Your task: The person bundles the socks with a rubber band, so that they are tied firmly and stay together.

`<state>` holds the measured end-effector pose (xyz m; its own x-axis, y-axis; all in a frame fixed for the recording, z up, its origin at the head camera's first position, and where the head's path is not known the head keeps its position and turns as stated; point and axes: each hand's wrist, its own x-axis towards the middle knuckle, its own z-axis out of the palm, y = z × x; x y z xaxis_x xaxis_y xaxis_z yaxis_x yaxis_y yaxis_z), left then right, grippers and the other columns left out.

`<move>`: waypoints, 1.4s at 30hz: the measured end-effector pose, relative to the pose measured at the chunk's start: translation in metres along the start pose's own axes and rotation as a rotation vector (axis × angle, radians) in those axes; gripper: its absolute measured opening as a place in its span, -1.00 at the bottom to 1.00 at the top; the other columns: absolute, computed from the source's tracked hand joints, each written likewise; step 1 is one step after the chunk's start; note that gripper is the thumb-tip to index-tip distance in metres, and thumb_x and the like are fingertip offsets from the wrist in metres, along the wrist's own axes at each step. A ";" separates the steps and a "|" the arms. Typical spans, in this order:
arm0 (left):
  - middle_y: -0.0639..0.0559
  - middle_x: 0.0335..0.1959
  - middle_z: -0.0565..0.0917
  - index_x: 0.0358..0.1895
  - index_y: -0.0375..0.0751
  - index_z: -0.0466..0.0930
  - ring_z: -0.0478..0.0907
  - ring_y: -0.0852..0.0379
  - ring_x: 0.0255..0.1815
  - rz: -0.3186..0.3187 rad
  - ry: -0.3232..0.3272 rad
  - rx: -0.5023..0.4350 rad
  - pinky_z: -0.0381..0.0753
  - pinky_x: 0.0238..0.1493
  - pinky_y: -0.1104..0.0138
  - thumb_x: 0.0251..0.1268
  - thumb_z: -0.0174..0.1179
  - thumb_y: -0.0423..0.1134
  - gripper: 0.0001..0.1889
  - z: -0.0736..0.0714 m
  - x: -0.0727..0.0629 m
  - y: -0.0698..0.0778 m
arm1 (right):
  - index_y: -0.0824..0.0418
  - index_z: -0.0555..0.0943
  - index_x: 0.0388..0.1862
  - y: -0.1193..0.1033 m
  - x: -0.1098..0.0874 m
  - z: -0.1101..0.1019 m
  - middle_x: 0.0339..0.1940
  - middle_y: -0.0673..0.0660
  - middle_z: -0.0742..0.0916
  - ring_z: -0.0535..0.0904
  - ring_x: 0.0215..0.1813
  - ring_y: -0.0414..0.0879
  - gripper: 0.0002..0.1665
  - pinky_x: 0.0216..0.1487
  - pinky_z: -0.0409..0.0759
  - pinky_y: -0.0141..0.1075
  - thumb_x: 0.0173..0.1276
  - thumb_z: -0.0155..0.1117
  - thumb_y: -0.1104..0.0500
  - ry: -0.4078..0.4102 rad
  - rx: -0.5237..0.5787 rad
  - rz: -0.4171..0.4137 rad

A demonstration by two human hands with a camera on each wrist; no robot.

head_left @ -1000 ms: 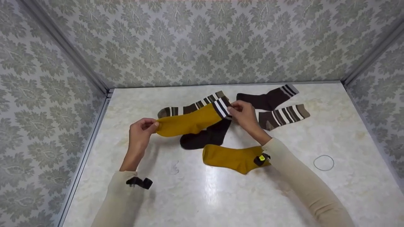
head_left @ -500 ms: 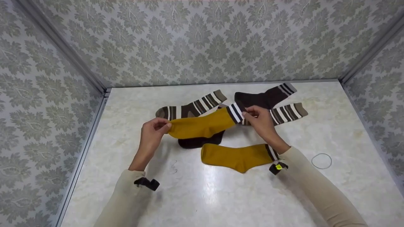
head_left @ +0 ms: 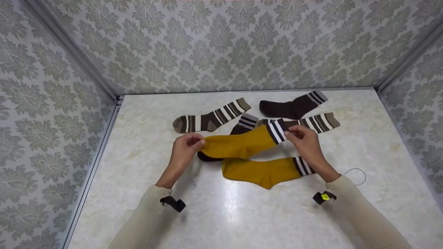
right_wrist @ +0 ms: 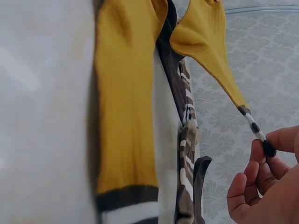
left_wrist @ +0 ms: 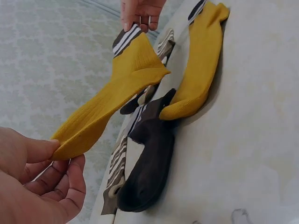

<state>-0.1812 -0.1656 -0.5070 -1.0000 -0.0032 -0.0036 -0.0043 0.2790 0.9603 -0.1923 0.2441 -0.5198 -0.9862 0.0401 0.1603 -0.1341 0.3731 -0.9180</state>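
Toe of the raised mustard sock (head_left: pixel 238 144) is pinched by the left hand (head_left: pixel 185 150), thumb against fingers; its banded cuff is pinched likewise by the right hand (head_left: pixel 306 143). Sock is held extended, clear of the tabletop (head_left: pixel 221 214). Over the last second it has been carried toward the right and near edges. In the head view its outline now meets the flat mustard sock (head_left: pixel 263 171); from the left wrist a gap is shown. Both cuffs are pointed rightward, so the two appear to be brought into line. A grey-cuffed dark sock (head_left: pixel 238 129) is partly hidden beneath. Toward the far edge, a striped sock (head_left: pixel 207 121) and a farther dark sock (head_left: pixel 287 108) are seen.
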 end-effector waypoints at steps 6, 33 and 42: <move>-0.10 -0.23 0.77 -0.08 -0.38 0.80 0.67 0.07 -0.24 -0.012 -0.034 -0.020 0.78 -0.06 0.14 0.52 0.39 -0.41 -0.92 0.008 -0.006 -0.002 | 0.39 0.78 0.03 0.004 -0.019 -0.015 -0.08 0.29 0.81 0.68 -0.13 -0.19 -0.76 -0.10 0.61 -0.48 0.60 0.45 0.20 0.005 -0.049 0.004; -0.04 -0.28 0.79 -0.18 -0.25 0.79 0.71 0.13 -0.30 -0.023 -0.196 -0.069 0.79 -0.08 0.10 0.46 0.41 -0.48 -0.94 0.043 -0.042 -0.007 | 0.34 0.77 0.07 0.012 -0.097 -0.064 -0.12 0.19 0.83 0.71 -0.13 -0.09 -0.73 -0.13 0.70 -0.41 0.61 0.46 0.14 -0.025 -0.137 0.182; -0.02 -0.30 0.79 -0.21 -0.24 0.77 0.70 0.16 -0.30 -0.058 -0.258 -0.135 0.75 -0.17 0.33 0.46 0.40 -0.50 -0.91 0.052 -0.048 -0.009 | 0.36 0.77 0.08 0.009 -0.108 -0.073 -0.08 0.19 0.83 0.71 -0.12 -0.10 -0.72 -0.11 0.69 -0.43 0.60 0.46 0.15 -0.017 -0.149 0.209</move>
<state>-0.1335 -0.1182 -0.5298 -0.9657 0.2333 -0.1137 -0.0784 0.1554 0.9847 -0.0802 0.3110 -0.5193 -0.9928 0.1152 -0.0343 0.0869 0.4906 -0.8671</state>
